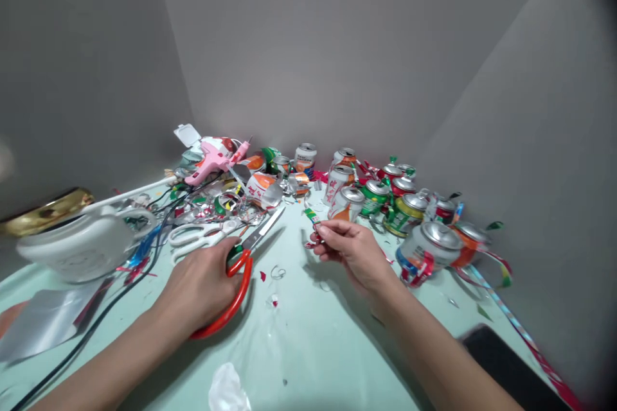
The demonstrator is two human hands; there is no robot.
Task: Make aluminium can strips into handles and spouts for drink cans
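Observation:
My left hand (200, 286) is closed around a pair of scissors (247, 279) with orange-red handles; the blades point up and to the right, away from me. A bit of green shows beside its fingers, too small to name. Between thumb and fingertips of my right hand (357, 253) is a small green and red strip (311, 215), which looks like cut can metal. The scissors' blades and the strip are apart. Just beyond my right hand stand white and orange cans (346, 204). White-handled scissors (193, 236) lie beyond my left hand.
Pot-shaped can crafts (431, 245) crowd the right. A pink glue gun (215, 162) rests on metal scraps at the back left. A white ceramic pot (80, 247), a black cable (103, 314) and a metal sheet (48, 321) lie left. A dark flat object (506, 359) is front right.

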